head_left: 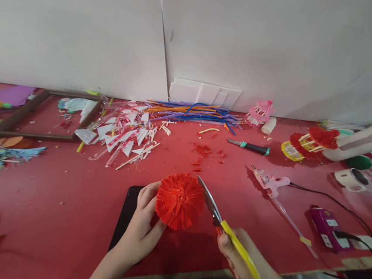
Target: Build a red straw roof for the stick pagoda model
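**Full red round in the left hand, scissors at its rim**

The left hand (145,223) is closed on the near-left edge of a round, bright red, pleated piece with a fringed rim (180,201), held up over the bench (83,217). The right hand (240,254) grips metal scissors with yellow and red handles (242,255). The blades lie beside the piece's right edge; whether they touch it cannot be told.

The round looks largely formed: its pleats spread from the centre all the way about. Its rim looks slightly ragged, so the edge seems less finished than the body. No other part can be seen joined to it, though its underside is hidden.

A flat black object (126,217) lies under the left hand. Beyond the piece are small red clippings (202,150), and to their right a black and teal craft knife (248,147). Farther right lies a pink glue gun (270,182) with a clear stick in its back.

Two small tiered models look much further built: one pink (260,113), near the wall, and one red and yellow (313,145), on its side. At the back lie loose blue, orange and purple sticks (195,112), beside a heap of white and pink scraps (124,129).
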Action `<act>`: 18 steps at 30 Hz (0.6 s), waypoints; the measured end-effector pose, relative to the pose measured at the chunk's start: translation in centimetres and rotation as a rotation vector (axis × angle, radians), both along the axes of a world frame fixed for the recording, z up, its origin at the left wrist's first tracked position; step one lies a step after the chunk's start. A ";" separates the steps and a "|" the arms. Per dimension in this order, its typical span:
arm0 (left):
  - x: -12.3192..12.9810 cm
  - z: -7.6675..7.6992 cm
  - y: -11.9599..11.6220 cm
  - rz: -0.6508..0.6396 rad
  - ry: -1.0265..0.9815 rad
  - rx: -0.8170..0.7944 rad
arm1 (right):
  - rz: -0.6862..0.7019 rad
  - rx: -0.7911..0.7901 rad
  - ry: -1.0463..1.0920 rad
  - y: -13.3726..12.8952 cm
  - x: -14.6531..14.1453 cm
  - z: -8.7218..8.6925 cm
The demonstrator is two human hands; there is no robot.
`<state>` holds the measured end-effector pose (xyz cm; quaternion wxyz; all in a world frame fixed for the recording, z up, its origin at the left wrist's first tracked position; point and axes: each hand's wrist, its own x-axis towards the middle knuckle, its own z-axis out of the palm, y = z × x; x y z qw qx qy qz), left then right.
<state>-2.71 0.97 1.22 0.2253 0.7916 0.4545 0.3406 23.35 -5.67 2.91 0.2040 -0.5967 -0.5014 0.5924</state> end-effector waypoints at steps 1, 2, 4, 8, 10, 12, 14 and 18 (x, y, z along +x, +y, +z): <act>0.0 0.0 0.0 -0.002 0.001 0.003 | -0.010 0.003 -0.006 0.0 0.0 -0.2; 0.0 0.0 0.0 -0.003 0.003 0.006 | -0.022 0.012 -0.008 0.0 0.1 -0.5; 0.0 0.0 0.0 0.000 0.003 0.012 | -0.030 0.026 0.013 -0.2 0.3 -1.1; 0.0 -0.2 -0.1 0.013 -0.008 0.007 | 0.015 0.011 0.061 -0.9 0.9 -1.5; 0.1 -0.2 -0.2 0.017 -0.007 0.007 | 0.031 0.025 0.020 -1.1 1.1 -1.0; 0.1 -0.3 -0.2 0.019 -0.011 0.013 | 0.040 0.048 -0.019 -1.1 1.4 -0.4; 0.1 -0.2 -0.2 0.022 -0.021 0.009 | 0.051 0.070 -0.032 -1.0 1.5 0.2; 0.0 -0.2 -0.3 0.039 -0.030 0.005 | 0.042 0.087 -0.036 -0.9 1.3 0.7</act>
